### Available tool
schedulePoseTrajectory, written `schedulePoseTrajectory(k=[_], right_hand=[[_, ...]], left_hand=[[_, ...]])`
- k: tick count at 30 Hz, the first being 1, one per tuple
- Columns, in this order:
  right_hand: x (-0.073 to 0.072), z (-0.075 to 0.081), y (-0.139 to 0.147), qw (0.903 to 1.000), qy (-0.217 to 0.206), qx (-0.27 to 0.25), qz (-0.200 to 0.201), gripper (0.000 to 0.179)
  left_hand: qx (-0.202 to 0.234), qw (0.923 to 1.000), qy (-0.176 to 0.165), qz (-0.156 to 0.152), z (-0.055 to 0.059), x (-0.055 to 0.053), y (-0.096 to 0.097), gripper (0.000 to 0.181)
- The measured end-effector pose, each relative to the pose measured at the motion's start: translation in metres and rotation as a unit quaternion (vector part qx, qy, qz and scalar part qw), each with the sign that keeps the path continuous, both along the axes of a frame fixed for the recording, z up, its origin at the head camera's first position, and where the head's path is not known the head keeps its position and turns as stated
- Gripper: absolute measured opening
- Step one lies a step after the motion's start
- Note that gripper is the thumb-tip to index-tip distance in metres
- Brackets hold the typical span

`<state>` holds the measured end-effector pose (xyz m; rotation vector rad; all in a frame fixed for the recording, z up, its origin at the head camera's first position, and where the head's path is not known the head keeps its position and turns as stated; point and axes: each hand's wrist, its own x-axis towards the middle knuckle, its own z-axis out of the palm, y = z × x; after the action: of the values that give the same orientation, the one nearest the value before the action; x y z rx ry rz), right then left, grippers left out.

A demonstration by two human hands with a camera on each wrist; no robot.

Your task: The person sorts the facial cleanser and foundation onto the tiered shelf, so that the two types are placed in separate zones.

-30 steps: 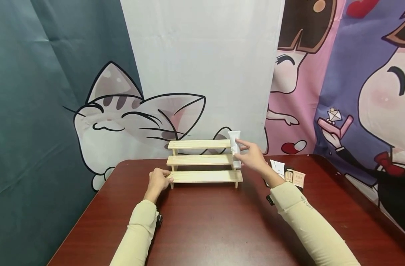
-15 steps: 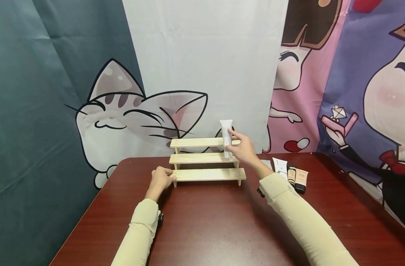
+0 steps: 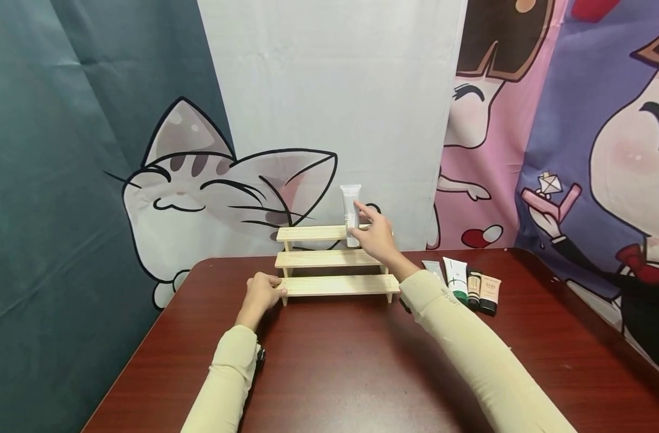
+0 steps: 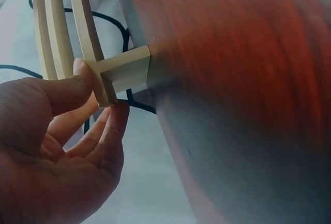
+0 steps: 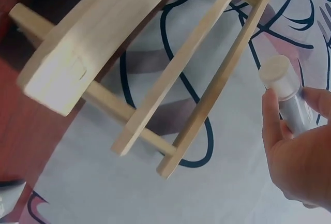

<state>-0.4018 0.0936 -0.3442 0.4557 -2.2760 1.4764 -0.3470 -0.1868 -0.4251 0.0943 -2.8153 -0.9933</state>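
A three-tier wooden shelf (image 3: 329, 258) stands on the table toward the back. My left hand (image 3: 261, 291) grips the left end of its lowest board; in the left wrist view the thumb (image 4: 77, 87) lies on top and the fingers are beneath. My right hand (image 3: 377, 234) pinches a white squeeze tube (image 3: 351, 210) between thumb and fingers, held upright with its cap down. In the head view the tube overlaps the top board, right of its middle. The right wrist view shows the tube's white cap (image 5: 279, 74) apart from the shelf boards.
At the back right of the red-brown table (image 3: 329, 367) lie several more tubes: a white one with a green cap (image 3: 456, 279), a slim black-and-tan one (image 3: 474, 288), a beige one with a black cap (image 3: 490, 294) and a greyish one (image 3: 433, 269). A printed curtain (image 3: 340, 90) hangs behind.
My right hand has carried the white tube left and upward, from the shelf's right end to over the top board. The left hand keeps its grip on the lowest board.
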Motion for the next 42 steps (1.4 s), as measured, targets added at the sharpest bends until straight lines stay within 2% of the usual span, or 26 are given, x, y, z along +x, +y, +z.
schedulePoseTrajectory(k=[7, 14, 20, 28, 32, 42], right_hand=[[-0.011, 0.005, -0.018, 0.9999, 0.001, 0.009, -0.007, 0.069], [-0.019, 0.008, -0.037, 0.9997, 0.000, -0.021, 0.012, 0.072], [-0.021, 0.010, -0.053, 0.9998, 0.000, -0.018, 0.005, 0.074], [-0.027, 0.007, -0.064, 0.9996, 0.009, -0.025, 0.003, 0.075], [-0.031, 0.006, -0.070, 0.9995, 0.012, -0.029, 0.005, 0.075], [-0.039, 0.001, -0.080, 0.9984, -0.015, -0.054, 0.003, 0.069]], left_hand=[[-0.003, 1.0000, 0.002, -0.005, -0.001, 0.000, -0.004, 0.035], [0.005, 0.9999, -0.011, 0.000, -0.001, 0.000, -0.005, 0.035], [0.006, 0.9999, -0.013, 0.001, 0.001, -0.001, -0.004, 0.034], [0.016, 0.9996, -0.022, 0.012, -0.001, -0.002, -0.002, 0.036], [0.010, 0.9998, -0.011, 0.015, -0.001, -0.001, -0.002, 0.035], [0.006, 0.9998, -0.012, 0.017, 0.001, -0.002, -0.002, 0.033]])
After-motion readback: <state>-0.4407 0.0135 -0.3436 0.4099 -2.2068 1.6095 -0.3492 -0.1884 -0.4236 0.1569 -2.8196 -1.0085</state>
